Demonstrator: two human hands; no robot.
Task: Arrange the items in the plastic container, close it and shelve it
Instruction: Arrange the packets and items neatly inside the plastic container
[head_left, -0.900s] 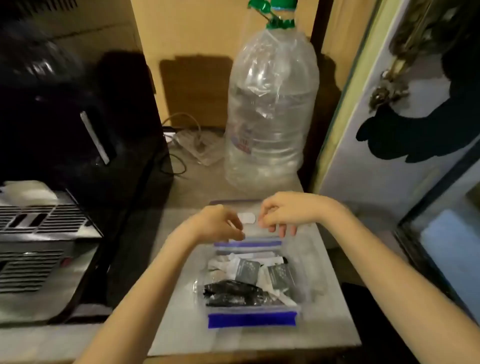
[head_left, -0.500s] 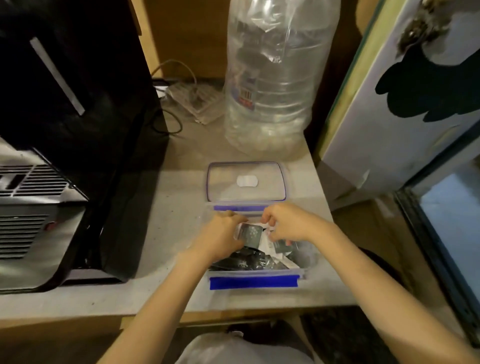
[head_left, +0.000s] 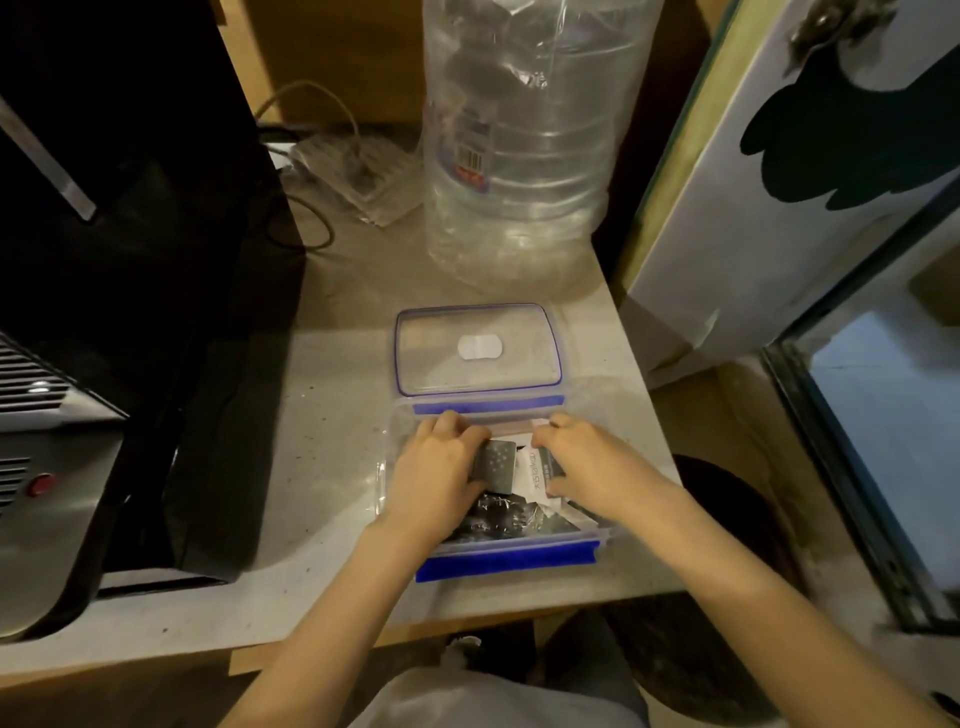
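A clear plastic container (head_left: 506, 564) with blue clips sits open near the table's front edge. Inside lie several small sachets, dark and white. Its clear lid (head_left: 478, 348), blue-rimmed with a white patch in the middle, lies flat on the table just behind it. Both hands are inside the container. My left hand (head_left: 439, 478) grips a dark grey sachet (head_left: 496, 465) by its left side. My right hand (head_left: 587, 462) holds a white printed sachet (head_left: 535, 475) beside it. Darker packets (head_left: 498, 517) show under the hands.
A large clear water bottle (head_left: 524, 140) stands behind the lid. A black appliance (head_left: 130, 260) fills the left side, with a power strip and cables (head_left: 358, 166) at the back. A white panel (head_left: 779, 182) and a glass-fronted cabinet (head_left: 883, 441) stand on the right.
Both hands put the lid down behind the container, then moved into the container and took hold of sachets. The camera has tilted downward.
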